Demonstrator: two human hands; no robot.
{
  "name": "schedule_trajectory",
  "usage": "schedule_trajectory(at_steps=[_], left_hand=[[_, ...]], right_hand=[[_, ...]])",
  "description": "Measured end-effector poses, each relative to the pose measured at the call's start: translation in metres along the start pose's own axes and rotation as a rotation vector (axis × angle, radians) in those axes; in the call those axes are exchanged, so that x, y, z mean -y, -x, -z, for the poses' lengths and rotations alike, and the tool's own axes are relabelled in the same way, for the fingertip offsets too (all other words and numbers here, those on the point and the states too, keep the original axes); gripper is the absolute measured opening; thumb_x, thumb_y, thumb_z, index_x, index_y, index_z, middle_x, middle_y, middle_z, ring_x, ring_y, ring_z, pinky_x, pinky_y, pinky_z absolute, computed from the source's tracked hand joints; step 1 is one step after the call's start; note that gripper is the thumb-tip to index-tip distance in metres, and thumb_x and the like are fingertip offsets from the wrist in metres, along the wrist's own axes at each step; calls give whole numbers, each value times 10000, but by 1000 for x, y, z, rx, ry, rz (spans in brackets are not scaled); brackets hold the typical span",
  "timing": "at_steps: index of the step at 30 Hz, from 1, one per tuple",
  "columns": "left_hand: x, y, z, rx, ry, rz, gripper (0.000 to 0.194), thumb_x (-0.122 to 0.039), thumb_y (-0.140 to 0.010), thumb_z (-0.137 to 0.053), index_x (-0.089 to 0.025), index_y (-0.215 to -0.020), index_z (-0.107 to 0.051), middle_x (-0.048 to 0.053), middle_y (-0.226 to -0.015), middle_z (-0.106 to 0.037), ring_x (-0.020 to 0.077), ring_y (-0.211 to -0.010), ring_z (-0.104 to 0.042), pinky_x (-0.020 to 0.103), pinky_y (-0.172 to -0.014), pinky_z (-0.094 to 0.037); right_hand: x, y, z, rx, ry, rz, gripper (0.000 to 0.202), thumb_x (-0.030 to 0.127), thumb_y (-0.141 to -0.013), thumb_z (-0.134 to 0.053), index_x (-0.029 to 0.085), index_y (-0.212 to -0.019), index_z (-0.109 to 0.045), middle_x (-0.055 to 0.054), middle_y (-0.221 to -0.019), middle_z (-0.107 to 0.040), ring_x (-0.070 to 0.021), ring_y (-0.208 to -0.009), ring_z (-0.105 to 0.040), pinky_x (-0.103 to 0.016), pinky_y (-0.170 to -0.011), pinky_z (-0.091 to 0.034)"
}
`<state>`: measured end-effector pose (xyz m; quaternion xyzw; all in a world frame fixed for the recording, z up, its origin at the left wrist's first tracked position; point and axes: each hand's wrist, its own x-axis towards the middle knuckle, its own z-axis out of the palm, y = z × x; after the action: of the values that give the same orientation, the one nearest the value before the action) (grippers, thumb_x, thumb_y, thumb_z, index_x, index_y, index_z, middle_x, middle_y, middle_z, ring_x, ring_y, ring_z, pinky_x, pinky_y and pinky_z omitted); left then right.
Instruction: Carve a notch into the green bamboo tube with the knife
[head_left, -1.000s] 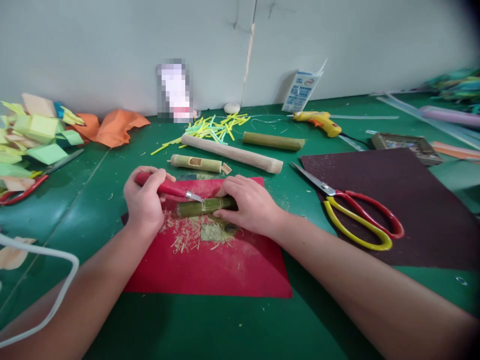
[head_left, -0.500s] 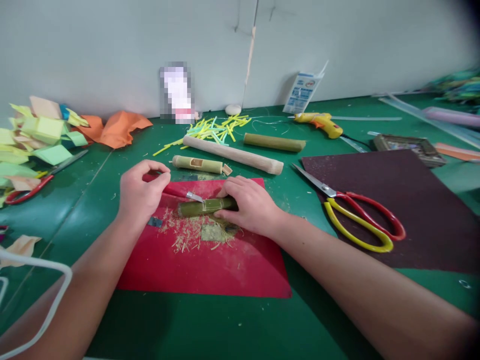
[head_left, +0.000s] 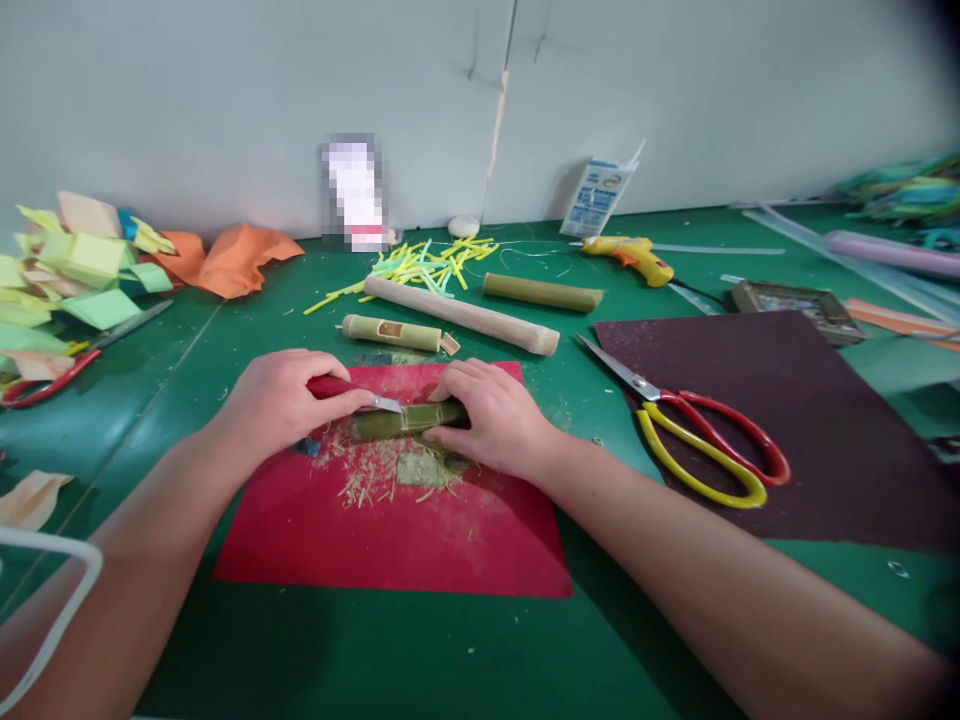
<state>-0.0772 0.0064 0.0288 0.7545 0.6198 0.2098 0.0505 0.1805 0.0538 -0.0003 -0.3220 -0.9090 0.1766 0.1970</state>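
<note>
My left hand is closed round the red handle of a carving knife, whose short metal blade touches the top of a green bamboo piece. Notched cuts show across the bamboo near its middle. My right hand grips the bamboo's right end, thumb on the near side and fingers on the far side. Under both lies a red sheet strewn with thin shavings. Just beyond it rests another bamboo tube with a rectangular opening, a small cut chip beside it.
Behind lie a pale wooden stick, a bamboo length and yellow-green strips. Large scissors lie on a dark sheet at right. A yellow glue gun sits farther back. Folded papers and red-handled scissors are at left.
My left hand has shifted from the handle's far end forward, nearer the blade, with its fingers now wrapped around it. My right hand still holds the bamboo. The view has shifted slightly.
</note>
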Motion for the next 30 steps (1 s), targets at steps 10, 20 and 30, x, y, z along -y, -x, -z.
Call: schedule_trajectory(at_steps=[10,20,30], left_hand=[[-1,-1,0,229,107,229,395,-622,-749,-659,-241,-828,-727,4,-782,-714,167,-677,-612,255,-590,-431],[-5,0,12,-46,161,-50,237,-430,-753,-737,-219,-846,-684,16,-910,-683,174,-824,-619,306,-787,-467],[-40,10,-5,-480,653,-41,126,-332,-847,-646,-242,-773,-694,9,-786,-703,180,-743,-664,376,-763,-538]], right_hand=[[-1,0,0,-11,11,0,295,353,-722,-781,166,-882,-618,-38,-909,-637,-192,-834,-528,-309,-733,-377],[-2,0,1,-7,-22,19,279,351,-743,-768,162,-892,-625,-43,-919,-644,-191,-832,-530,-306,-728,-383],[-2,-1,3,-1,-59,21,255,333,-745,-768,161,-879,-637,-46,-910,-649,-190,-842,-536,-307,-745,-396]])
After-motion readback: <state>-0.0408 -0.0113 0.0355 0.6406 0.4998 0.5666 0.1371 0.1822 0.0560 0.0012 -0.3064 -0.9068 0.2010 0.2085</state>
